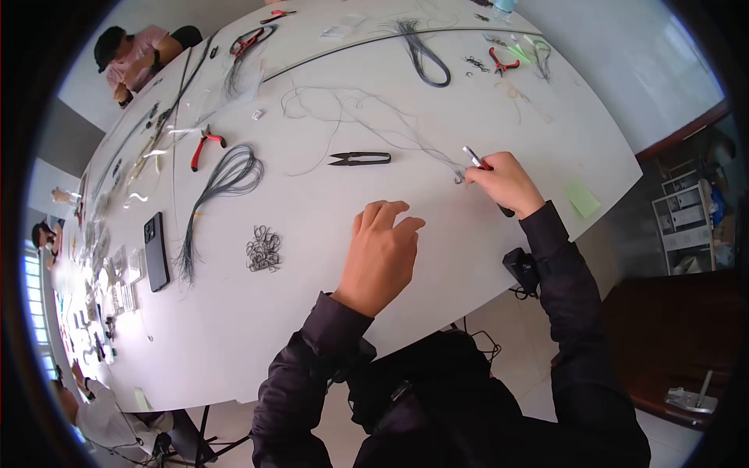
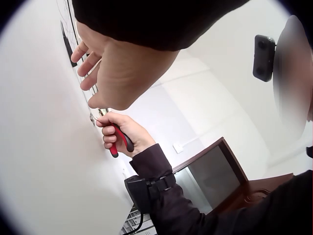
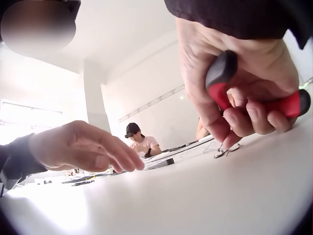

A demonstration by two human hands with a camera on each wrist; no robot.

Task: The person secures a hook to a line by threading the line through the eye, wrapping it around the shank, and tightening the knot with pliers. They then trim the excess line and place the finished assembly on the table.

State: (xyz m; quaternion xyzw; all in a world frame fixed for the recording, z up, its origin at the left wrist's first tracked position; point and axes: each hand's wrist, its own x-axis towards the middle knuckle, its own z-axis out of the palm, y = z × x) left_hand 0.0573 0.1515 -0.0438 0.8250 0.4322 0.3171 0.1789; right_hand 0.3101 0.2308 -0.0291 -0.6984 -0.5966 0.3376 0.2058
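My right hand (image 1: 507,181) grips pliers with red and black handles (image 3: 288,105), their metal nose (image 1: 469,154) pointing away from me. Its thumb and fingertips are down close to the table at a small dark metal piece (image 1: 459,179), where the ends of a loose thin line (image 1: 406,139) come together. Over the table to the left is my left hand (image 1: 381,248), fingers loosely bent and nothing in them. Beyond it lie black thread snips (image 1: 360,158), blades to the left. A heap of small dark rings or hooks (image 1: 264,249) lies left of that hand.
A tied bundle of grey line (image 1: 234,173), red-handled pliers (image 1: 206,148) and a dark phone (image 1: 156,251) lie to the left. Farther back are another looped bundle (image 1: 425,58) and more pliers (image 1: 502,64). A green note (image 1: 582,199) sits by the right edge.
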